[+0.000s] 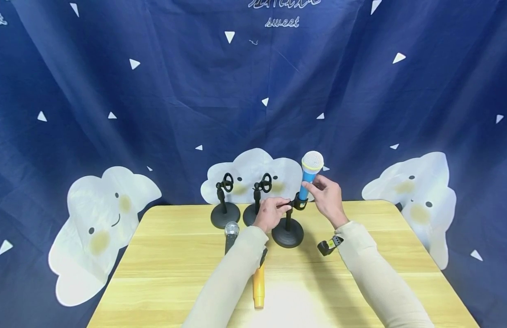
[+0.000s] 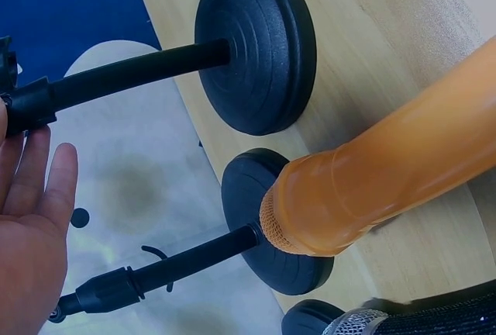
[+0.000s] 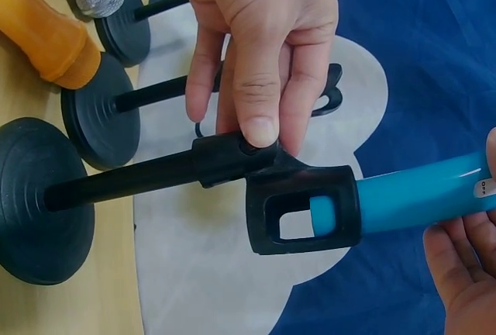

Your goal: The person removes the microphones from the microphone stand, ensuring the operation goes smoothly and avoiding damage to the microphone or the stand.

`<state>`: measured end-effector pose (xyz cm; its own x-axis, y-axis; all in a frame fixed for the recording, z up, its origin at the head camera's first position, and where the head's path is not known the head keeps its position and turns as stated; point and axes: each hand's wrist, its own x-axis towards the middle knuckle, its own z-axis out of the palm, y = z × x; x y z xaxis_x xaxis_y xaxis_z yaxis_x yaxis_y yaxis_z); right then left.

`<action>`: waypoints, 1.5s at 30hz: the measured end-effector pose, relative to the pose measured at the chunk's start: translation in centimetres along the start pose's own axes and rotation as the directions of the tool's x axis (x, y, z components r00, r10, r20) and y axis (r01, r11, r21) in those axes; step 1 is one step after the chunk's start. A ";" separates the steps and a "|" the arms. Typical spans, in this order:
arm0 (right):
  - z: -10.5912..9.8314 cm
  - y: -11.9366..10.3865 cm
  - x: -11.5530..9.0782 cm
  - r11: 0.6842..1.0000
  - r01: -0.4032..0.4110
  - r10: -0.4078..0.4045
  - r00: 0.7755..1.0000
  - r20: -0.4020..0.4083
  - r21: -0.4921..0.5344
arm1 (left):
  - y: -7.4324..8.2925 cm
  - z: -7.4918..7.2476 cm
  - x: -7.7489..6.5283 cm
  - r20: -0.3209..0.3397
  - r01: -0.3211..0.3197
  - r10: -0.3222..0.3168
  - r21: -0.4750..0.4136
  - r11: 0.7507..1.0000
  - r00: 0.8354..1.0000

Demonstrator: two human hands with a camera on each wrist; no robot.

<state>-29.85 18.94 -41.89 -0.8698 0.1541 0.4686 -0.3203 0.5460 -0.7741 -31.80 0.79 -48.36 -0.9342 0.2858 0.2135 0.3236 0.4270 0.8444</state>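
My right hand (image 1: 329,198) grips the handle of a blue microphone (image 1: 306,184) with a white mesh head and yellow ring. The handle's lower end sits inside the clip (image 3: 263,234) of a black microphone stand (image 1: 288,233). In the right wrist view, that end shows through the clip's opening. My left hand (image 1: 271,213) pinches the stand's joint just beside the clip, thumb on one side and fingers on the other. The left wrist view shows only part of this hand, at its left edge.
Two more black stands (image 1: 225,215) (image 1: 250,214) with clips stand to the left. An orange microphone (image 1: 259,287) and a black microphone (image 1: 231,237) with a silver head lie on the wooden table (image 1: 163,264), partly behind my left forearm. A blue curtain (image 1: 175,91) hangs behind.
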 end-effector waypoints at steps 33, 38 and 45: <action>-0.4 -0.8 0.0 1.000 0.010 -0.010 0.999 -0.030 0.030 | -0.2 -0.2 0.0 0.001 -0.023 0.023 0.004 1.000 1.000; -0.6 -0.9 -0.1 0.999 0.014 -0.013 0.999 -0.044 0.036 | -0.2 -0.2 0.0 -0.005 -0.030 0.030 0.019 0.999 1.000; -0.8 -1.1 -0.1 0.999 0.028 -0.027 0.999 -0.041 0.037 | -0.1 -0.2 0.1 -0.005 -0.035 0.036 0.052 0.998 0.999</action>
<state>-29.13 18.97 -40.70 -0.8448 0.1733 0.5063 -0.3586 0.5189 -0.7760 -31.98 0.60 -48.32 -0.9228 0.2963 0.2461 0.3638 0.4608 0.8095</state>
